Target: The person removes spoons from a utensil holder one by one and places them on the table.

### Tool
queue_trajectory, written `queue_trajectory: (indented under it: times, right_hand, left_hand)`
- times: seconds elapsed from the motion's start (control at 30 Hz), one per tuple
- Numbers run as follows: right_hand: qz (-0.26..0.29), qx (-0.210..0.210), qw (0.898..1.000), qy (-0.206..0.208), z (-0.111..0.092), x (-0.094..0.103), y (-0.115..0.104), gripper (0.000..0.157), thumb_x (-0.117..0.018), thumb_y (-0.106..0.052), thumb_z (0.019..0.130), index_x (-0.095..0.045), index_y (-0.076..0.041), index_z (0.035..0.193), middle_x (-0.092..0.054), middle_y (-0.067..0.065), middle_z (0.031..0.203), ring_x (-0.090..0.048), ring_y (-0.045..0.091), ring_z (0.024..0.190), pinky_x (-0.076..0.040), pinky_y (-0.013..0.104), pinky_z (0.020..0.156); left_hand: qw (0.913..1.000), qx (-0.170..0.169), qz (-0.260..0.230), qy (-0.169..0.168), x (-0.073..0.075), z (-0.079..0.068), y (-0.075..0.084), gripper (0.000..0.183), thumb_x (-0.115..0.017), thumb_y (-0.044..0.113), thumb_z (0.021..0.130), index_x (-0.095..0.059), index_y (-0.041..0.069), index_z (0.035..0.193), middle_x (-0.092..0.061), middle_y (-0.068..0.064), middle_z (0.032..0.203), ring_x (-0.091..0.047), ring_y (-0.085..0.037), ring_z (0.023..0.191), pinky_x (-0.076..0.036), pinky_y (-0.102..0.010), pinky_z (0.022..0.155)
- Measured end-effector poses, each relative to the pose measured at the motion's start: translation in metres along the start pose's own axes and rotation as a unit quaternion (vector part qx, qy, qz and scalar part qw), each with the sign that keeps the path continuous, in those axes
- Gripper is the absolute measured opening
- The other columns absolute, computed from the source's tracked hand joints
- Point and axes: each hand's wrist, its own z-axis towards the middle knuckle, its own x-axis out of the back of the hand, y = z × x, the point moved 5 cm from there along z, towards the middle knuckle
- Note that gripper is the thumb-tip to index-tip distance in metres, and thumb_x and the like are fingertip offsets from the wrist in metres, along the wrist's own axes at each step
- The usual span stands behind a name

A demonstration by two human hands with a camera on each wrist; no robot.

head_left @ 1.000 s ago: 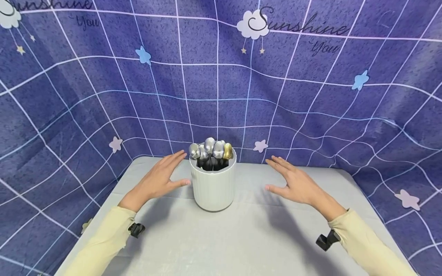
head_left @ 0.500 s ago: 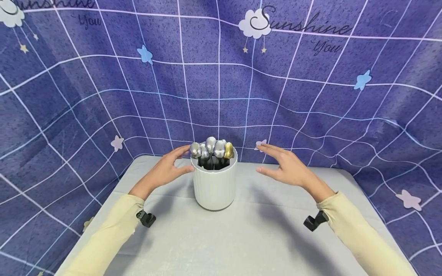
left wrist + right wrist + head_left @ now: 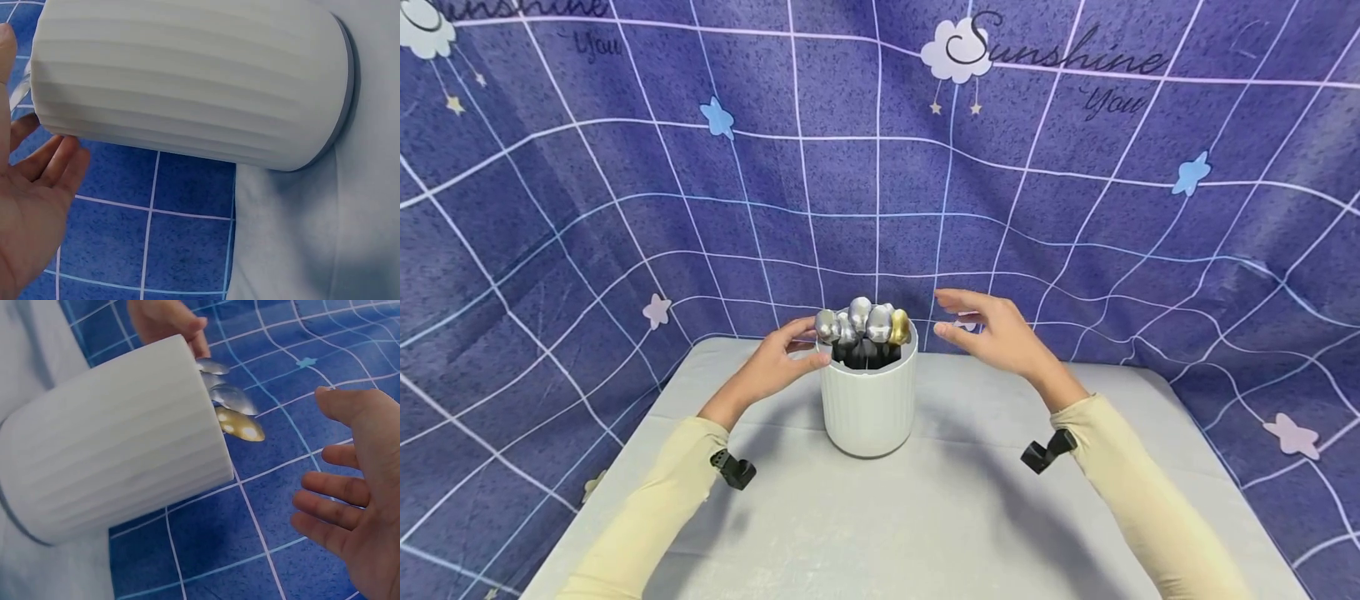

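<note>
A white ribbed utensil holder (image 3: 869, 412) stands upright on the table. Several silver spoons (image 3: 861, 314) and one gold spoon (image 3: 899, 327) stick out of its top, bowls up; dark shapes show inside below them. At the holder's left rim is my left hand (image 3: 775, 364), thumb in front and fingers partly behind the holder. In the left wrist view its fingertips (image 3: 65, 147) lie at the holder's side, seemingly touching it. My right hand (image 3: 988, 332) hovers to the right of the spoons, fingers loosely bent, holding nothing. The right wrist view shows it apart from the gold spoon (image 3: 240, 424).
A pale grey cloth covers the table (image 3: 850, 525). Behind and at both sides hangs a blue-purple curtain (image 3: 910, 183) with a grid, stars and lettering; it comes close behind the holder. Black wrist cameras sit on both sleeves.
My right hand has moved left and upward, nearer to the spoons. My left hand has shifted slightly right and up, to the holder's rim. The holder and spoons stay where they were.
</note>
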Motion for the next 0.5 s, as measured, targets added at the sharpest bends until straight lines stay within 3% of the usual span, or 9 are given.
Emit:
queue_trajectory:
  times: [0.3, 0.5]
  right_hand:
    - [0.058, -0.027, 0.998, 0.016, 0.014, -0.011, 0.011, 0.043, -0.073, -0.027, 0.096, -0.067, -0.01, 0.135, -0.074, 0.009, 0.12, -0.07, 0.021, 0.105, -0.061, 0.043, 0.092]
    - [0.089, -0.042, 0.995, 0.014, 0.023, -0.021, 0.02, 0.036, -0.075, -0.024, 0.095, -0.072, -0.01, 0.128, -0.076, 0.008, 0.111, -0.071, 0.022, 0.101, -0.06, 0.045, 0.087]
  left_hand:
    - [0.9992, -0.018, -0.035, 0.012, -0.003, 0.003, -0.002, 0.065, -0.08, 0.009, 0.089, -0.052, -0.002, 0.146, -0.047, -0.019, 0.153, -0.056, -0.041, 0.129, -0.046, -0.051, 0.115]
    - [0.9991, -0.012, -0.038, 0.016, -0.003, 0.003, -0.002, 0.066, -0.081, 0.009, 0.088, -0.052, -0.002, 0.146, -0.047, -0.019, 0.153, -0.057, -0.041, 0.128, -0.046, -0.053, 0.114]
